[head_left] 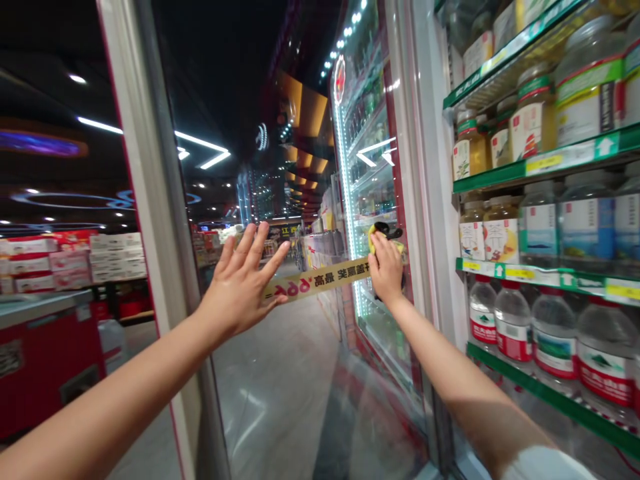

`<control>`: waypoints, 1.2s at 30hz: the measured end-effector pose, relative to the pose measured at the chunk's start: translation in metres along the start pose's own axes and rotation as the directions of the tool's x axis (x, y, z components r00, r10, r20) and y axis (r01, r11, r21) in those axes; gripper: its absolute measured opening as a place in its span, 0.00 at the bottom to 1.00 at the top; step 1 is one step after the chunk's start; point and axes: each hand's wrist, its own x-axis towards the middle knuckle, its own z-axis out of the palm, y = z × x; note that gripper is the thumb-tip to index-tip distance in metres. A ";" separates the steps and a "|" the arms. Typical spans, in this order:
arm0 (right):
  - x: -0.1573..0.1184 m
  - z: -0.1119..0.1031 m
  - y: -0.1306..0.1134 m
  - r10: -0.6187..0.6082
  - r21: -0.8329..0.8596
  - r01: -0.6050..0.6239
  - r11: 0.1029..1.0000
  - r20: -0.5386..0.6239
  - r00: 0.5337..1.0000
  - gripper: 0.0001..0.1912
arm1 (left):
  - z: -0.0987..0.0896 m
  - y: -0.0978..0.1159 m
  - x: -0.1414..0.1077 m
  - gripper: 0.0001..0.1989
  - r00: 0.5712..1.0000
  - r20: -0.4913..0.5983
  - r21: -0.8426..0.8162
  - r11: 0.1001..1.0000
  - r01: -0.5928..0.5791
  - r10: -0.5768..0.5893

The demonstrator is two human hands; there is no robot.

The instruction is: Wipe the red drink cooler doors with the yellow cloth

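My left hand (245, 283) is raised with its fingers spread, palm toward the glass door (295, 373). It is beside the left end of a printed strip (340, 279) with mirrored characters and pink digits on the door; whether the palm touches the glass I cannot tell. My right hand (387, 270) is closed around a small yellow-and-black object (383, 232) near the door's right side, at the strip's right end. Most of that object is hidden by the fingers, so its kind is unclear.
At right, green-edged shelves (530, 277) hold bottled drinks, including red-capped water bottles (555, 337). The door's metal frame (160, 220) rises at left. Beyond are a red counter (45, 360), stacked boxes (117, 257) and a lit display cooler (370, 153) seen in the glass.
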 end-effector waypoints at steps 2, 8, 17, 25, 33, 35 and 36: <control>-0.022 -0.005 -0.014 -0.113 0.011 0.112 0.994 0.117 0.987 0.26 | 0.000 0.000 0.000 0.50 1.000 0.015 0.008 1.000 0.002 -0.002; -0.038 -0.018 0.020 0.032 -0.023 -0.032 0.999 0.037 0.999 0.25 | 0.000 0.002 0.000 0.51 1.000 0.016 0.023 1.000 -0.001 0.001; -0.048 0.004 -0.063 -0.187 -0.053 0.198 0.979 0.173 0.967 0.26 | 0.003 -0.002 0.000 0.50 1.000 0.027 -0.014 1.000 0.011 -0.010; -0.028 0.004 -0.058 0.047 -0.029 -0.047 0.999 0.021 0.999 0.27 | 0.008 -0.003 -0.001 0.47 0.999 0.039 -0.023 1.000 -0.015 0.016; -0.076 -0.002 -0.105 -0.440 0.084 0.436 0.896 0.305 0.845 0.24 | -0.018 -0.038 0.007 0.28 0.980 0.133 -0.026 0.989 -0.147 0.149; -0.080 -0.005 -0.093 -0.405 0.070 0.401 0.913 0.267 0.874 0.24 | -0.027 -0.050 0.012 0.31 0.959 0.201 -0.017 0.979 -0.201 0.200; -0.075 -0.004 -0.090 -0.322 0.043 0.321 0.946 0.213 0.922 0.24 | -0.030 -0.055 0.015 0.33 0.949 0.232 -0.013 0.976 -0.219 0.216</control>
